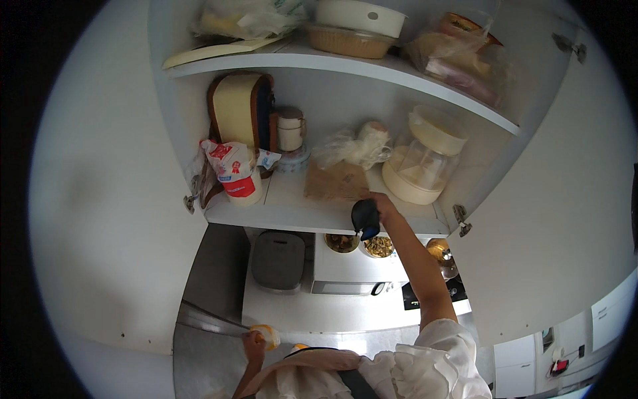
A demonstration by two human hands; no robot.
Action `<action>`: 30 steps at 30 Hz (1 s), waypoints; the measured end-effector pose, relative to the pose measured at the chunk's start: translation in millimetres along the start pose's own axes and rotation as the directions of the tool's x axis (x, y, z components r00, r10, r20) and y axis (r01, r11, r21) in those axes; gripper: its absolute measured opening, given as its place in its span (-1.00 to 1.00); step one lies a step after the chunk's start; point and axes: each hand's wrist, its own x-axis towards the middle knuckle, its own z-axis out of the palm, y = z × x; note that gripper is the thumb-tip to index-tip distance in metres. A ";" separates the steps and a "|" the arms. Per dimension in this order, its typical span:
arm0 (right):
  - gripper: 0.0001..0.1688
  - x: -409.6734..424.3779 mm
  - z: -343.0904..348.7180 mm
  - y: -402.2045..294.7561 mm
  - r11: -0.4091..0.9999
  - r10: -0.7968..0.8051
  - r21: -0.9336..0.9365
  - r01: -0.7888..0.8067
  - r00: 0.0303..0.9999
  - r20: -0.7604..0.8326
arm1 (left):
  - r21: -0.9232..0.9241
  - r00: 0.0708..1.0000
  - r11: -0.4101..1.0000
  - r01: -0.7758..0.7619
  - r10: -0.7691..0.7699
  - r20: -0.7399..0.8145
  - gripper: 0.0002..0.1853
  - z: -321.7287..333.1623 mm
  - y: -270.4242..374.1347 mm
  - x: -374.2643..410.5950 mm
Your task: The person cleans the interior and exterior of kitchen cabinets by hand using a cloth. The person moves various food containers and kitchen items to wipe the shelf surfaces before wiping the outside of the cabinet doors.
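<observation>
My right hand [381,205] is raised to the front edge of the open wall cabinet's lower shelf, closed on a black item [366,218] whose kind I cannot tell. Just behind it on the shelf lies a flat brown paper package [335,180], with a crumpled clear plastic bag [335,148] over its back. Low down at the left, near my body, my left hand [254,346] grips a clear container with orange markings [269,337]. Its contents cannot be made out.
A beige lidded container [412,182] stands right on the shelf, a red-and-white bag [238,172] left. Cabinet doors [528,239] hang open on both sides. Below are a grey-lidded appliance [278,260] and a white appliance [359,269] bearing two bowls of food [379,246].
</observation>
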 end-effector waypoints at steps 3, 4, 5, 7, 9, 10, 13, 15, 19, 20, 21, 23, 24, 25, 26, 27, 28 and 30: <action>-0.75 38.3 -11.2 18.1 0.998 0.010 -0.067 -0.015 0.997 -0.075 | -0.028 0.996 0.996 -0.084 0.084 0.020 -0.67 13.5 -4.2 9.1; -0.75 52.3 -14.7 24.5 0.997 0.033 -0.072 -0.040 0.994 -0.100 | -0.041 0.993 0.993 -0.109 0.110 0.029 -0.66 20.9 -11.4 15.5; -0.76 58.4 -9.0 27.3 0.998 0.018 -0.061 -0.024 0.995 -0.103 | -0.051 0.991 0.991 -0.126 0.127 0.036 -0.66 24.0 -16.9 17.4; -0.76 66.5 -5.8 28.8 0.999 -0.013 -0.039 0.008 0.991 -0.134 | -0.047 0.990 0.990 -0.133 0.135 0.046 -0.66 22.1 6.2 20.2; -0.75 71.4 -4.4 21.9 0.980 -0.080 -0.194 0.054 0.988 -0.131 | -0.029 0.987 0.988 -0.155 0.156 0.050 -0.67 18.4 21.7 24.6; -0.75 71.5 -2.0 17.1 0.960 -0.111 -0.271 0.074 0.986 -0.125 | -0.017 0.984 0.985 -0.173 0.174 0.049 -0.67 20.6 21.9 25.3; -0.72 79.8 7.8 9.8 0.862 -0.084 -0.505 -0.036 0.974 -0.212 | 0.017 0.971 0.971 -0.238 0.237 0.045 -0.68 26.3 22.0 31.2; -0.70 92.8 0.3 12.0 0.894 -0.120 -0.445 0.050 0.984 -0.130 | 0.025 0.960 0.961 -0.277 0.275 0.049 -0.69 28.4 25.1 35.6; -0.66 89.9 15.4 26.4 0.916 -0.206 -0.372 0.153 0.973 -0.108 | 0.008 0.966 0.967 -0.254 0.253 0.046 -0.68 26.0 28.2 34.1; -0.66 117.4 12.6 39.6 0.763 -0.268 -0.608 0.222 0.963 0.016 | -0.001 0.972 0.973 -0.230 0.230 0.041 -0.68 24.8 27.8 32.8; -0.65 136.3 -62.9 29.4 0.528 -0.342 -0.814 0.241 0.938 0.056 | -0.060 0.945 0.951 -0.304 0.309 0.103 -0.68 46.7 50.6 39.5; -0.61 136.8 -103.6 28.7 0.309 -0.351 -0.910 0.278 0.922 0.163 | -0.086 0.922 0.932 -0.352 0.361 0.143 -0.69 59.3 63.9 44.2; -0.57 129.5 -79.1 35.7 0.374 -0.331 -0.868 0.328 0.921 0.205 | -0.056 0.929 0.937 -0.346 0.350 0.123 -0.69 52.6 56.5 41.8; -0.54 116.8 -46.1 36.8 0.469 -0.302 -0.826 0.313 0.936 0.183 | -0.025 0.936 0.941 -0.338 0.339 0.099 -0.69 45.6 48.4 39.7; -0.51 97.4 -11.5 33.3 0.555 -0.272 -0.779 0.292 0.949 0.161 | -0.001 0.941 0.944 -0.331 0.330 0.073 -0.69 37.9 40.6 36.6; -0.49 66.7 24.9 23.3 0.658 -0.213 -0.726 0.199 0.974 0.073 | 0.006 0.952 0.953 -0.302 0.301 0.061 -0.69 28.7 33.4 30.4; -0.47 42.6 30.5 13.2 0.743 -0.164 -0.664 0.088 0.985 -0.053 | -0.014 0.949 0.952 -0.307 0.307 0.069 -0.68 28.7 36.8 29.7; -0.44 35.1 3.0 13.5 0.802 -0.256 -0.574 0.165 0.963 -0.081 | -0.045 0.943 0.950 -0.308 0.311 0.119 -0.68 37.8 44.5 32.8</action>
